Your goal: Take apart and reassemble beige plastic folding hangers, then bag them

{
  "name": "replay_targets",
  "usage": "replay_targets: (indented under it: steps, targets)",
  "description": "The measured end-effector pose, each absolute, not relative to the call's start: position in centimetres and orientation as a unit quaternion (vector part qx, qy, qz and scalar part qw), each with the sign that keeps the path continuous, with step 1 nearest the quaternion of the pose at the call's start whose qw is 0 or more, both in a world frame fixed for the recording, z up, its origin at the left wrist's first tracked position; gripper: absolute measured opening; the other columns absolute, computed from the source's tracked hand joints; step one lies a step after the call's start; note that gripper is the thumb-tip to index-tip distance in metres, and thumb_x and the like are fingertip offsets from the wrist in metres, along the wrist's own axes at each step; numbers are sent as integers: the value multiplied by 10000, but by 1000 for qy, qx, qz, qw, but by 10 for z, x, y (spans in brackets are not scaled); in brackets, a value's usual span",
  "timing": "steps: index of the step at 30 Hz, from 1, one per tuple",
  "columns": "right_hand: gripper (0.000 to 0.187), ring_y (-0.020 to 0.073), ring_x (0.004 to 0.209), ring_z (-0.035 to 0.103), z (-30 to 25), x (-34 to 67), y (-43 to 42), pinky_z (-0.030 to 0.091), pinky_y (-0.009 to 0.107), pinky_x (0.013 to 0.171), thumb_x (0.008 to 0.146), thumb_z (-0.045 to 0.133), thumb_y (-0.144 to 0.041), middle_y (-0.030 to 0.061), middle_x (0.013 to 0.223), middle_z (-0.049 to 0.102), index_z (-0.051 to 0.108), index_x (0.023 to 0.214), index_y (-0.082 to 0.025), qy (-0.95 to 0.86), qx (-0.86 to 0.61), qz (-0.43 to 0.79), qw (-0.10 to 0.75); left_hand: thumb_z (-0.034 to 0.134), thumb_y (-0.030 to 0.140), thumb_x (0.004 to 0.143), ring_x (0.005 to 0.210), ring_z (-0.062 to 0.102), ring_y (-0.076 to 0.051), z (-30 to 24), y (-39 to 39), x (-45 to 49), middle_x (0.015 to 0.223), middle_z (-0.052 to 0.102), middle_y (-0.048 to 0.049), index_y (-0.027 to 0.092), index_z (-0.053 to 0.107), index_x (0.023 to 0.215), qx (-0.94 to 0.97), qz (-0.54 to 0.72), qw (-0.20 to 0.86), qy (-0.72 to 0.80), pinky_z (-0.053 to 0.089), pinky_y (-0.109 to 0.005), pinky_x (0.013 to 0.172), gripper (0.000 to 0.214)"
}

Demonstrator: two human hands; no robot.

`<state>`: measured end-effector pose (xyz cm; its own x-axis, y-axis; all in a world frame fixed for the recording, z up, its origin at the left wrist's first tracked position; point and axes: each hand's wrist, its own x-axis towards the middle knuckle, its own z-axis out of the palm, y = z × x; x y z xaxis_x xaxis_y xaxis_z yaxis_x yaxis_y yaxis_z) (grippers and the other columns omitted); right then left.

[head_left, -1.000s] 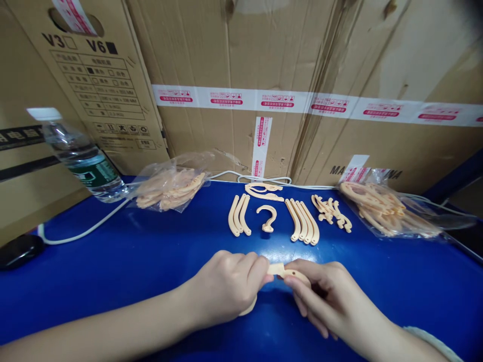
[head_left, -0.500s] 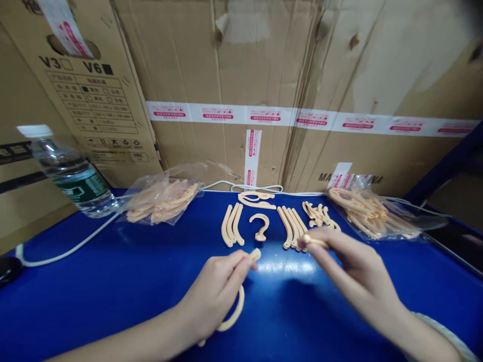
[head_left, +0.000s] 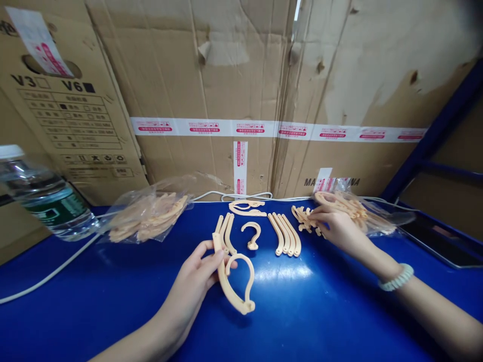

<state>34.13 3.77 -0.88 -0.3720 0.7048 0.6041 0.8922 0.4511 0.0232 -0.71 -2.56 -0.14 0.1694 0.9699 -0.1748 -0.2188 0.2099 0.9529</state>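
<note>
Loop piece (head_left: 225,284): thin tan plastic band bent into a closed loop, lower middle of the frame, raised just off the blue table (head_left: 113,301).
Handling: we judge it light, smooth and springy. The thin arcs may flex or snap, so we would pinch its thicker upper end.
Left hand (head_left: 188,289): thumb and fingers closed on that upper end, holding the loop.
Right hand (head_left: 334,226): right of centre, fingers loosely curled, tips on the small clips (head_left: 303,216). We cannot tell whether it grips one.
Around: curved strips (head_left: 287,240) and a single hook (head_left: 252,235) at centre, part bags (head_left: 147,216) either side, water bottle (head_left: 45,201) far left.
</note>
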Motion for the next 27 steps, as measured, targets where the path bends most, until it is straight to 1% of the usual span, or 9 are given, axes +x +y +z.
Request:
replay_targets:
  steps: [4, 8, 10, 14, 19, 22, 24, 26, 27]
  targets:
    - [454, 231, 941, 672, -2, 327, 25, 558, 392, 840, 692, 388, 49, 110, 980, 709, 727, 924, -143, -813, -496, -163, 259, 668, 347, 847, 904, 678, -190, 2, -26, -6, 877, 735, -63, 167, 580, 1001, 417, 460, 645, 446, 521, -303, 830, 252]
    - [431, 240, 1156, 568, 17, 274, -14, 498, 447, 966, 855, 450, -61, 145, 1223, 627, 576, 1259, -142, -874, -384, -95, 281, 700, 358, 827, 910, 686, -208, 4, -27, -3, 935, 744, -86, 162, 566, 986, 418, 464, 648, 436, 540, -332, 822, 285]
    - [411, 263, 1267, 484, 20, 248, -35, 451, 467, 1025, 917, 502, -174, 147, 1303, 596, 531, 1326, -141, -924, -291, -93, 229, 707, 366, 825, 907, 692, -216, 4, -29, -2, 933, 747, -87, 165, 553, 1000, 431, 460, 653, 420, 546, -350, 830, 308]
    - [351, 288, 1311, 446, 12, 225, -55, 365, 496, 1086, 964, 520, -224, 86, 1299, 629, 566, 1302, -142, -942, -216, -187, 175, 694, 374, 843, 846, 693, -188, 3, -34, 0, 889, 748, -69, 173, 521, 1029, 461, 443, 663, 390, 555, -340, 822, 323]
    - [211, 235, 1170, 542, 1, 226, -52, 257, 486, 1122, 976, 512, -240, 46, 1057, 698, 649, 1127, -185, -938, -209, -163, 222, 652, 383, 867, 771, 688, -169, -4, -36, 3, 1012, 726, -103, 183, 474, 1082, 484, 445, 635, 406, 576, -366, 793, 343]
    - [176, 197, 959, 585, 0, 224, -53, 274, 468, 1080, 976, 520, -294, 17, 847, 661, 654, 1016, -188, -938, -221, -115, 241, 625, 331, 874, 997, 675, -227, -7, -36, 0, 1268, 617, -121, 234, 417, 1217, 567, 514, 480, 429, 558, -430, 875, 413]
    - [197, 176, 819, 563, 0, 223, -55, 310, 448, 1016, 985, 500, -316, 10, 784, 634, 645, 981, -182, -937, -233, -102, 241, 632, 253, 864, 1276, 513, -264, -7, -37, -4, 1416, 497, -109, 261, 416, 1278, 679, 535, 288, 412, 445, -482, 1041, 467]
    - [216, 163, 738, 523, -1, 222, -58, 328, 425, 947, 996, 473, -305, 9, 755, 621, 637, 951, -173, -934, -238, -102, 248, 637, 207, 867, 1360, 413, -262, -6, -41, -7, 1415, 506, -92, 251, 462, 1280, 803, 473, 114, 343, 271, -516, 1154, 451]
    - [221, 162, 722, 509, -2, 222, -59, 329, 416, 917, 999, 465, -293, 10, 744, 616, 635, 935, -166, -932, -238, -104, 253, 630, 212, 881, 1330, 447, -254, -5, -43, -8, 1351, 567, -86, 233, 489, 1262, 855, 420, 61, 298, 204, -521, 1176, 406]
